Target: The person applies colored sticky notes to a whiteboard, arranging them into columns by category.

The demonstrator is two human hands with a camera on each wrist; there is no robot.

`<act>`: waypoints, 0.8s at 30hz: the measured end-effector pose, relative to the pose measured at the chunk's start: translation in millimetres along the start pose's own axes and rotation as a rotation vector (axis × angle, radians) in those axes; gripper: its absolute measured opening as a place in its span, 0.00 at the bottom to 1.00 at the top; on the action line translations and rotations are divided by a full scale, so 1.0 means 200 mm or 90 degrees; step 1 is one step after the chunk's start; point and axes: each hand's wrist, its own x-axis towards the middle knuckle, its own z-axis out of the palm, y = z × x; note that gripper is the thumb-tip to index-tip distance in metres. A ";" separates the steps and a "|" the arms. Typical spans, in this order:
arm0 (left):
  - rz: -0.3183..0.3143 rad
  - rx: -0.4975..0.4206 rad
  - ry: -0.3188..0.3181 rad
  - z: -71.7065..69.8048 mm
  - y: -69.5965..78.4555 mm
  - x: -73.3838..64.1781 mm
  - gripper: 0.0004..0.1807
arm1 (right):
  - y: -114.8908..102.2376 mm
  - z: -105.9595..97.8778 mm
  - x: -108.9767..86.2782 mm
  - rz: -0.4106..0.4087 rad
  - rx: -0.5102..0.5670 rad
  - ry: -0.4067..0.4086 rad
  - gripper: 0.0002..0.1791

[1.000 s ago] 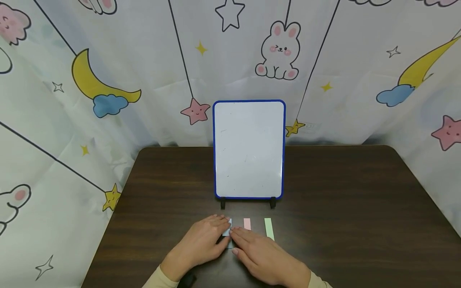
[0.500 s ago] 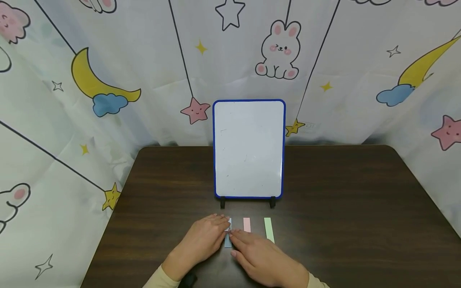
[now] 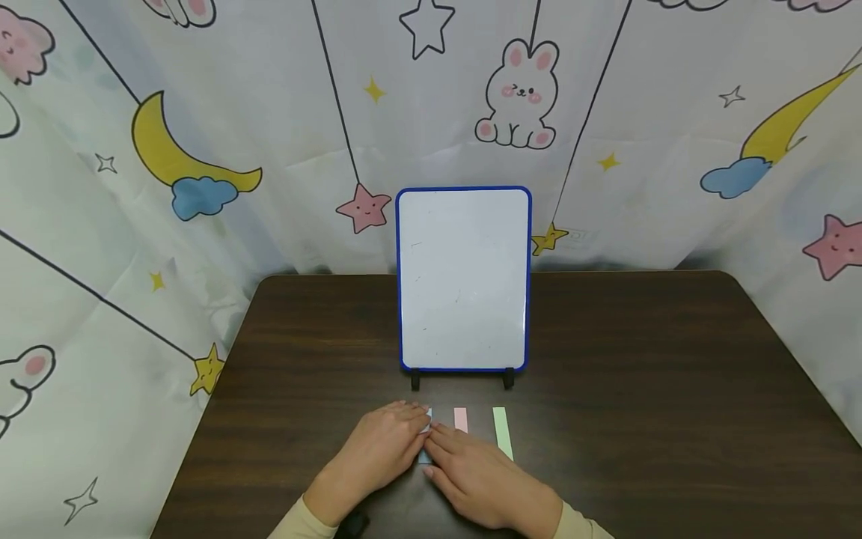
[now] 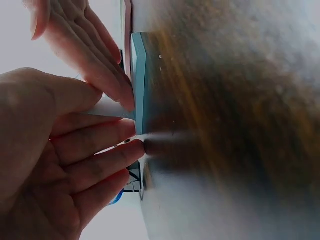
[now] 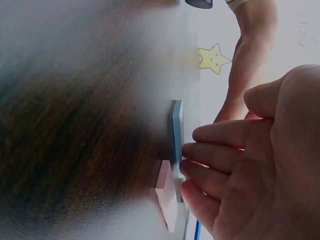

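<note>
A small light-blue sticky-note pad [image 4: 141, 82] lies upright lengthwise on the table, mostly hidden under both hands in the head view. My left hand [image 3: 378, 449] lies over its left side. In the left wrist view, a pale sticky note [image 4: 107, 107] rises from the pad between that hand's thumb and index finger. My right hand [image 3: 481, 473] reaches in from the right, its fingers nearly straight and fingertips at the pad. A pink sticky-note pad [image 3: 461, 419], partly covered by the right hand, and a green one [image 3: 503, 433] stand in a row beside it.
A blue-framed whiteboard [image 3: 463, 281] on black feet stands behind the pads on the dark wooden table [image 3: 640, 374]. A patterned white curtain [image 3: 269, 75] hangs behind and beside the table. A dark object [image 3: 352, 522] sits under the left wrist.
The left thumb has drawn in under the fingers, and the lifted blue sheet shows less. My right hand has shifted slightly left. The pink and green pads stay put.
</note>
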 end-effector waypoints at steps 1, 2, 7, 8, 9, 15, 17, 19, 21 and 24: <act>-0.002 0.002 0.000 0.00 0.00 0.00 0.08 | 0.00 0.00 0.00 0.001 0.000 -0.001 0.28; -0.003 0.005 0.000 0.01 0.00 0.01 0.08 | 0.00 0.00 0.00 0.001 -0.001 -0.001 0.28; -0.010 0.017 0.007 0.01 0.01 0.01 0.06 | 0.00 0.00 0.00 -0.002 -0.007 0.002 0.28; -0.011 0.017 0.008 0.01 0.02 0.02 0.05 | 0.00 0.00 0.00 -0.004 -0.007 0.003 0.28; -0.013 0.017 0.011 0.02 0.02 0.02 0.04 | 0.00 0.00 0.00 -0.005 -0.006 0.004 0.28; -0.026 0.007 0.005 0.02 0.03 0.02 0.04 | 0.00 0.01 0.00 -0.013 -0.006 0.006 0.27; -0.033 -0.001 0.003 0.01 0.03 0.02 0.05 | 0.00 0.01 0.00 -0.014 -0.010 0.011 0.27; -0.039 -0.013 0.003 0.01 0.02 0.01 0.06 | 0.00 0.01 0.00 -0.017 -0.013 0.020 0.27; -0.045 -0.028 0.005 0.01 0.02 0.01 0.07 | 0.00 0.01 0.00 -0.014 -0.010 0.025 0.26; -0.053 -0.046 0.010 0.01 0.02 0.02 0.07 | 0.00 0.01 0.00 -0.010 -0.003 0.012 0.27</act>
